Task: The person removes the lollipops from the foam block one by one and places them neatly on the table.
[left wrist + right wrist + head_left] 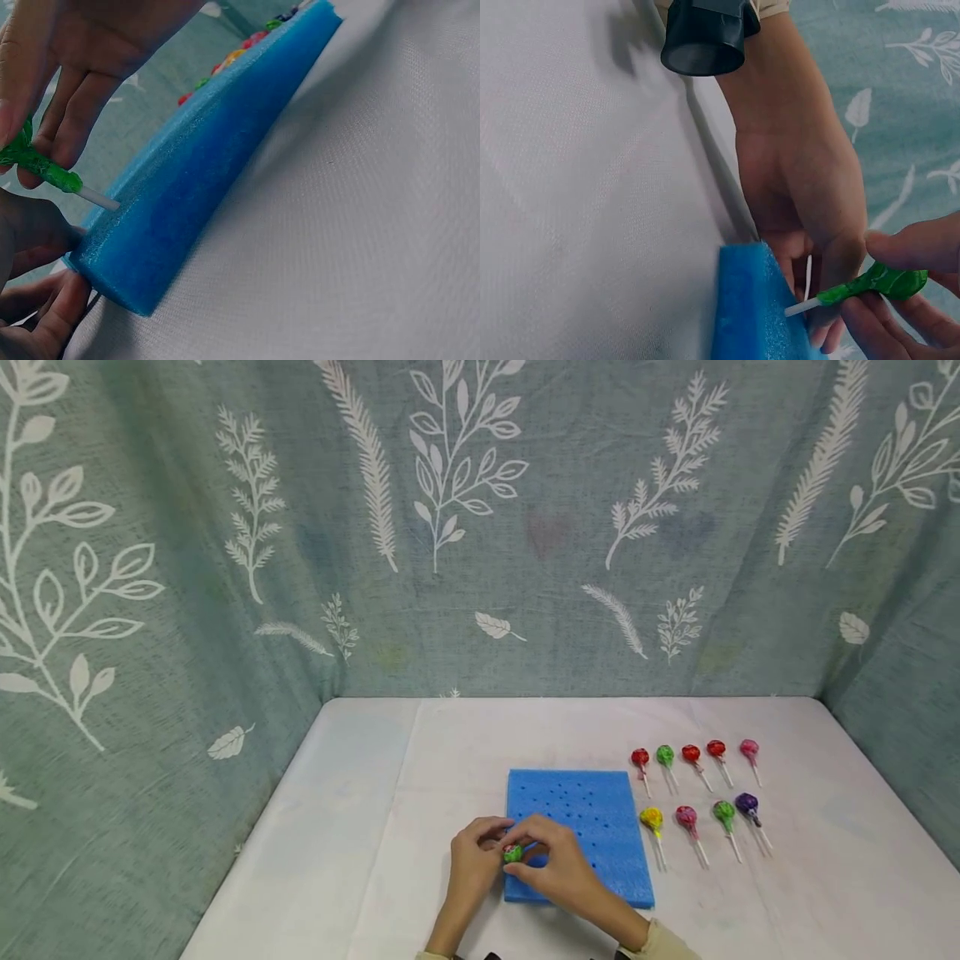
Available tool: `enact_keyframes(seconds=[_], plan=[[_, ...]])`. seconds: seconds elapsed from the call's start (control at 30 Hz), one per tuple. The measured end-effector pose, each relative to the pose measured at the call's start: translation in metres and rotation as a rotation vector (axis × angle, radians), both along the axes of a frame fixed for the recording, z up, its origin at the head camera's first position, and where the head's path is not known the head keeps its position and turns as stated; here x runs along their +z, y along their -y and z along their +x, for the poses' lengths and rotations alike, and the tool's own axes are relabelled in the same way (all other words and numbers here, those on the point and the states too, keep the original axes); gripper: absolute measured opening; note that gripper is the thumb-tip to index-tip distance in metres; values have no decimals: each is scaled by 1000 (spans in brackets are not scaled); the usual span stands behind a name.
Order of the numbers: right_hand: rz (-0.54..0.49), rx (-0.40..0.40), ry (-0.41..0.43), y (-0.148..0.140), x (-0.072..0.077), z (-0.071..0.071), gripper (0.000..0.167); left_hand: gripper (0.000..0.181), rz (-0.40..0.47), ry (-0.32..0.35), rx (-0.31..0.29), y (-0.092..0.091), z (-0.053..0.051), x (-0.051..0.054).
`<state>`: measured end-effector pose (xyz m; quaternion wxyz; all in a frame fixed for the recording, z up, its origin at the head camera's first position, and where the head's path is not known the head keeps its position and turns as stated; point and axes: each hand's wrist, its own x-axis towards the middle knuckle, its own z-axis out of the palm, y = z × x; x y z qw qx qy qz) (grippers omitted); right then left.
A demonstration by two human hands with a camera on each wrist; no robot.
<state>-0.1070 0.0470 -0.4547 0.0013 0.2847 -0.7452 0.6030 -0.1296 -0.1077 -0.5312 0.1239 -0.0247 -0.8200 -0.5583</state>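
My right hand (pixel 558 864) pinches a green-wrapped lollipop (pixel 512 854) by its head between thumb and fingers. In both wrist views the lollipop (pixel 900 281) slants, its white stick pointing down at the blue foam block (pixel 611 814). The stick's end meets the foam's top near one edge; whether it sits in a hole I cannot tell. At the block's left edge is my left hand (pixel 471 856), its thumb and fingers gripping the foam's corner in the left wrist view. A thin white stick (pixel 808 277) also shows beside the left fingers; its top is hidden.
Right of the block, several wrapped lollipops lie in two rows, among them a yellow one (pixel 652 819) and a purple one (pixel 747 803). Small holes dot the foam's top. A white cloth (pixel 420 752) covers the table, and a leaf-patterned curtain (pixel 555 635) hangs behind and at both sides.
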Motion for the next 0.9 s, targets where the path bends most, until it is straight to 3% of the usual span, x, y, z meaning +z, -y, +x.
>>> enact_keyframes(seconds=[0.23,0.5,0.77,0.9], plan=[[-35,11,-7,1,-1,0,25,31,-22,-43,-10,2,1,3],[-103,-4,-40,1,0,-1,26,32,14,30,14,3,1,3],[-144,-48,-88,-8,9,-5,26,23,101,41,-12,0,-1,2],[-150,-82,-91,-16,13,-6,24,21,75,69,-10,0,-1,4]])
